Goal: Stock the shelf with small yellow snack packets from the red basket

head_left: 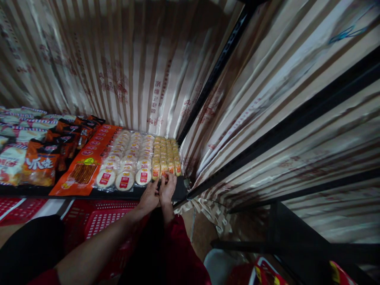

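Observation:
Both hands meet at the front edge of a dark shelf (178, 193), at the front of the rows of small yellow packets (164, 156). My left hand (150, 194) has its fingers bent close together beside my right hand; whether anything is between them is hidden. Fingertips of my right hand (168, 187) touch the front yellow packets, fingers bent and close together. Left of these packets lie rows of round white wrapped cakes (124, 181) with red labels. An orange packet (81, 174) with brown sticks showing lies flat beside the cakes.
Black-and-orange bags (41, 162) and white bags (12, 160) fill the shelf's left part. Red baskets (102, 221) stand below it. Pleated curtains (142, 71) hang behind, crossed by black metal bars (216, 75). Red packages (267, 273) lie at lower right.

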A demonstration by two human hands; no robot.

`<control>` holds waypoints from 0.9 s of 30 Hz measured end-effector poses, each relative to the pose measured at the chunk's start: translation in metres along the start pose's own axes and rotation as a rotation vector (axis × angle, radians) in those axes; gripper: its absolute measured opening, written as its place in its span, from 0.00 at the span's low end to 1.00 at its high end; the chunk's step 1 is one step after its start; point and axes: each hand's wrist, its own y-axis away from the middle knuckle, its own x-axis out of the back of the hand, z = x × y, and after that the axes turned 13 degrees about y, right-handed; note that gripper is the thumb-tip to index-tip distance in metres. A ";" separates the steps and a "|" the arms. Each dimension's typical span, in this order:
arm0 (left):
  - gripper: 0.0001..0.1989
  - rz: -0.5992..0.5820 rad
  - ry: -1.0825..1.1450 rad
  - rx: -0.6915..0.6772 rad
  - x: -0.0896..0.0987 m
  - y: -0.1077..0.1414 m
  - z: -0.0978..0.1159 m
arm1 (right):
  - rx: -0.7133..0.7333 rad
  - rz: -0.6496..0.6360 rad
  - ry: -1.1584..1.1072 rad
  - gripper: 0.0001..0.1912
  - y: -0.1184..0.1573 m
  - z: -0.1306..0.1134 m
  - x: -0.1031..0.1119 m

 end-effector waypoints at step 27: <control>0.34 -0.020 -0.308 0.102 0.000 0.001 0.029 | 0.018 0.094 -0.119 0.15 -0.001 -0.007 0.013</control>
